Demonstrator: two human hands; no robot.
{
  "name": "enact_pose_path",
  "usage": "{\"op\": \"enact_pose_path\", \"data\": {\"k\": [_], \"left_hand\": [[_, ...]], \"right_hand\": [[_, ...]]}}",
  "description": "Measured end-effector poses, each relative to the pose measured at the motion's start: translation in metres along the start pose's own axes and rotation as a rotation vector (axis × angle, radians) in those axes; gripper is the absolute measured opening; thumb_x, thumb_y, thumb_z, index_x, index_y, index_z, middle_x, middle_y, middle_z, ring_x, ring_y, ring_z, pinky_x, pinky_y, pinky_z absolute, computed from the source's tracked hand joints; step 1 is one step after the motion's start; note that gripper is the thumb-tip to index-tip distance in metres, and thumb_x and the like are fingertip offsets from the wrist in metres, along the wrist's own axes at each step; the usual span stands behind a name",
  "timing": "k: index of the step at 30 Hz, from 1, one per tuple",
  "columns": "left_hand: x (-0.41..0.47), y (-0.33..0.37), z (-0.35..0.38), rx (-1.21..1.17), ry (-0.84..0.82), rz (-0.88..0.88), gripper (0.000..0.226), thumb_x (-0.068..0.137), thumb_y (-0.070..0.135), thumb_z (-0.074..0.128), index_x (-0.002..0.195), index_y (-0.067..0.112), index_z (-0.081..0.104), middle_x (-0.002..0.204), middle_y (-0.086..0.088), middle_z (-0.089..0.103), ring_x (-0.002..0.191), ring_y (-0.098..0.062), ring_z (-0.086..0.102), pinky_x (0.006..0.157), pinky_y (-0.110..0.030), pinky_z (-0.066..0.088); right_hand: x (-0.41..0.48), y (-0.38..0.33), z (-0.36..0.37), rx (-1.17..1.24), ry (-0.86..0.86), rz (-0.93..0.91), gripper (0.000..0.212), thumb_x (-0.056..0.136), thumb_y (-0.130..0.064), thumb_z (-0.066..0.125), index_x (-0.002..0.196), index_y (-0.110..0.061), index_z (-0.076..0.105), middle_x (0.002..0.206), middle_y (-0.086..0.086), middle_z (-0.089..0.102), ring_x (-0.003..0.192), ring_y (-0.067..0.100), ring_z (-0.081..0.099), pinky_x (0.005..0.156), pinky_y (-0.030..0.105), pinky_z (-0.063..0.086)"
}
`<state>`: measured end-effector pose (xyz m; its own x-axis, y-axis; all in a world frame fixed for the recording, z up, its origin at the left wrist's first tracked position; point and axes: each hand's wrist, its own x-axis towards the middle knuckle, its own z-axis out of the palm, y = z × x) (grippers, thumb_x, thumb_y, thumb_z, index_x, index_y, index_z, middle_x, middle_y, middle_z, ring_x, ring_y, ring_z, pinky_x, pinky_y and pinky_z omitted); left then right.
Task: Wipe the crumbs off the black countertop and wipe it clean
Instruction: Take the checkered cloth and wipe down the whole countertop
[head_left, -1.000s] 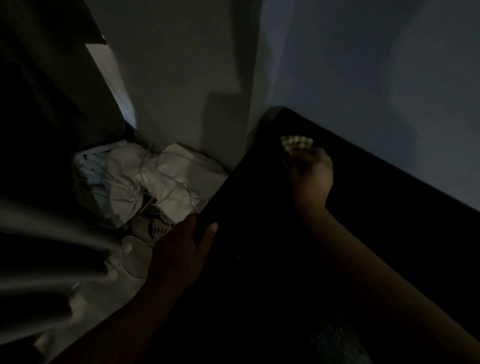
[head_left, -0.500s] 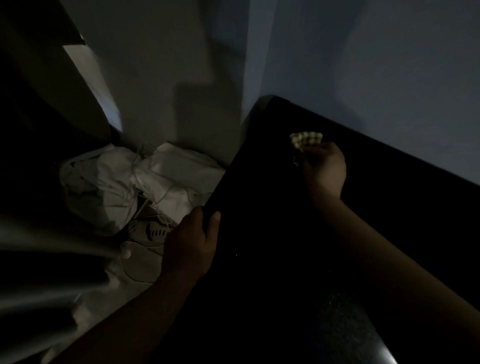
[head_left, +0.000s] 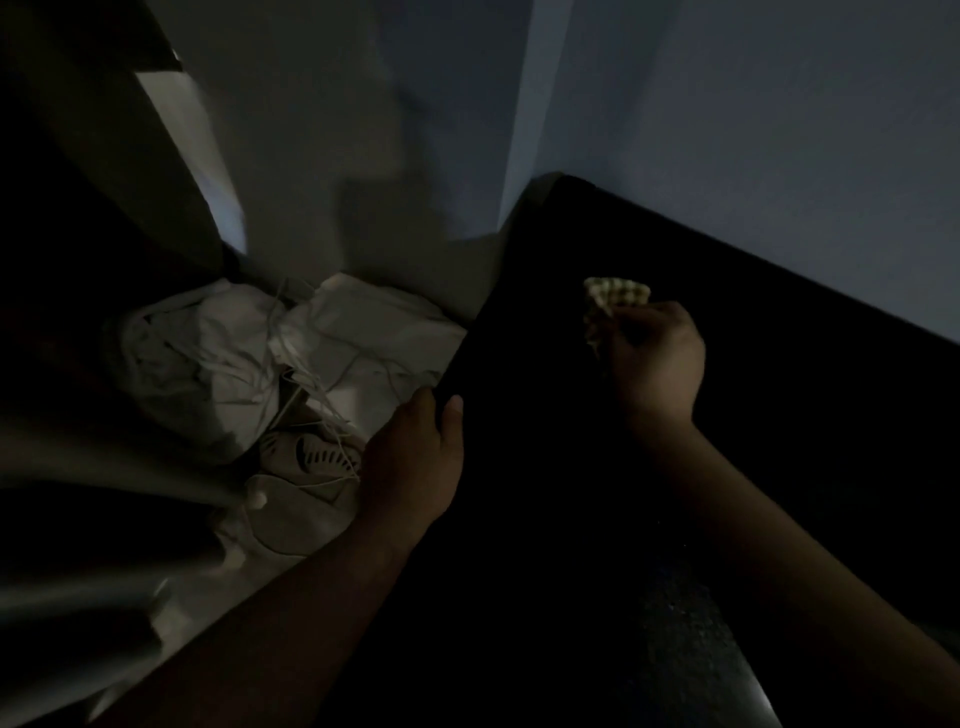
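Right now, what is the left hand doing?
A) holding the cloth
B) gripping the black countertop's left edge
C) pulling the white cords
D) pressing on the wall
B: the left hand grips the countertop edge, thumb on top; the right hand holds the cloth.

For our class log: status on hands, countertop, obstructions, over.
Left hand rests on countertop edge. Right hand holds cloth over it. Surface dark, no obstruction visible.

Left hand (head_left: 415, 467) fingers hidden past countertop (head_left: 524, 519) edge; surface too dark to read; cloth (head_left: 616, 294) half covered.
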<state>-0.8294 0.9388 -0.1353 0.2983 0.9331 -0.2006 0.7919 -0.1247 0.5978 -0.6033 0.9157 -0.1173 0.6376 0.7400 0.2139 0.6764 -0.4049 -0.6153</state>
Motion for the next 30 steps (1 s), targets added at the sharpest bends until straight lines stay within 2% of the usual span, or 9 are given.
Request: {"op": "enact_pose_path", "data": {"k": [3,7,11,13,18,21,23,26,30], "left_hand": [[0.001,0.000,-0.001,-0.023,-0.014,-0.015,0.040,0.099,0.042,0.028,0.112,0.012,0.052,0.109,-0.010,0.061,0.100,-0.030,0.058,0.083,-0.038,0.045],[0.003,-0.006,0.001,-0.042,-0.040,-0.003,0.041,0.099,0.043,0.029,0.113,0.013,0.053,0.112,-0.011,0.061,0.103,-0.030,0.056,0.079,-0.032,0.039],[0.003,-0.014,-0.009,-0.261,-0.129,-0.046,0.037,0.100,0.039,0.036,0.119,0.015,0.056,0.112,-0.004,0.062,0.105,-0.024,0.056,0.080,-0.027,0.037],[0.000,-0.029,-0.018,-0.373,-0.189,-0.104,0.035,0.099,0.037,0.040,0.122,0.016,0.057,0.103,0.003,0.060,0.098,-0.016,0.056,0.076,-0.024,0.036],[-0.021,-0.075,-0.028,-0.425,-0.224,-0.138,0.043,0.079,0.068,0.045,0.101,0.033,0.059,0.091,0.016,0.064,0.093,-0.007,0.061,0.078,-0.024,0.045],[-0.032,-0.081,-0.033,-0.395,-0.232,-0.117,0.012,0.094,0.045,0.049,0.088,0.037,0.056,0.085,0.019,0.062,0.084,0.006,0.058,0.072,-0.013,0.040],[-0.043,-0.082,-0.032,-0.393,-0.233,-0.094,0.016,0.096,0.038,0.048,0.084,0.037,0.059,0.081,0.013,0.067,0.079,0.007,0.060,0.071,-0.015,0.044],[-0.062,-0.081,-0.024,-0.436,-0.206,-0.108,0.019,0.095,0.045,0.047,0.090,0.035,0.062,0.089,0.009,0.068,0.087,-0.002,0.062,0.078,-0.024,0.046],[-0.069,-0.079,-0.026,-0.414,-0.191,-0.097,0.019,0.097,0.041,0.043,0.093,0.036,0.060,0.087,0.010,0.067,0.081,0.006,0.059,0.065,-0.008,0.039]], "right_hand": [[-0.020,-0.007,0.016,-0.009,-0.029,0.030,0.024,0.083,-0.032,0.067,0.097,-0.016,0.077,0.093,0.008,0.064,0.088,0.027,0.061,0.074,0.028,0.046],[-0.063,-0.038,0.035,0.049,-0.066,-0.060,0.015,0.082,-0.026,0.071,0.092,-0.017,0.078,0.091,0.002,0.063,0.086,0.022,0.061,0.071,0.027,0.048],[-0.069,-0.044,0.022,0.112,-0.130,-0.103,0.013,0.081,-0.023,0.075,0.090,-0.015,0.078,0.089,0.003,0.066,0.079,0.014,0.061,0.068,0.018,0.041],[-0.057,-0.040,0.010,0.076,-0.067,-0.118,0.012,0.081,-0.023,0.074,0.090,-0.015,0.078,0.088,0.005,0.066,0.079,0.016,0.061,0.068,0.020,0.041],[-0.045,-0.019,0.018,-0.041,-0.033,-0.001,0.021,0.083,-0.027,0.069,0.100,-0.016,0.076,0.097,0.007,0.065,0.094,0.026,0.060,0.076,0.024,0.041],[-0.071,-0.032,0.028,-0.002,-0.028,0.035,0.019,0.082,-0.026,0.071,0.099,-0.018,0.076,0.098,0.004,0.064,0.096,0.024,0.059,0.077,0.022,0.039],[-0.099,-0.043,0.028,0.058,-0.045,0.003,0.015,0.080,-0.024,0.074,0.095,-0.019,0.077,0.095,0.002,0.063,0.092,0.022,0.060,0.077,0.024,0.044],[-0.137,-0.051,0.024,0.106,-0.120,-0.076,0.012,0.079,-0.024,0.077,0.090,-0.020,0.078,0.090,-0.003,0.063,0.084,0.016,0.060,0.072,0.024,0.047],[-0.134,-0.049,0.011,0.155,-0.167,-0.098,0.010,0.081,-0.023,0.076,0.090,-0.018,0.078,0.091,-0.003,0.065,0.083,0.015,0.064,0.072,0.027,0.052]]}}
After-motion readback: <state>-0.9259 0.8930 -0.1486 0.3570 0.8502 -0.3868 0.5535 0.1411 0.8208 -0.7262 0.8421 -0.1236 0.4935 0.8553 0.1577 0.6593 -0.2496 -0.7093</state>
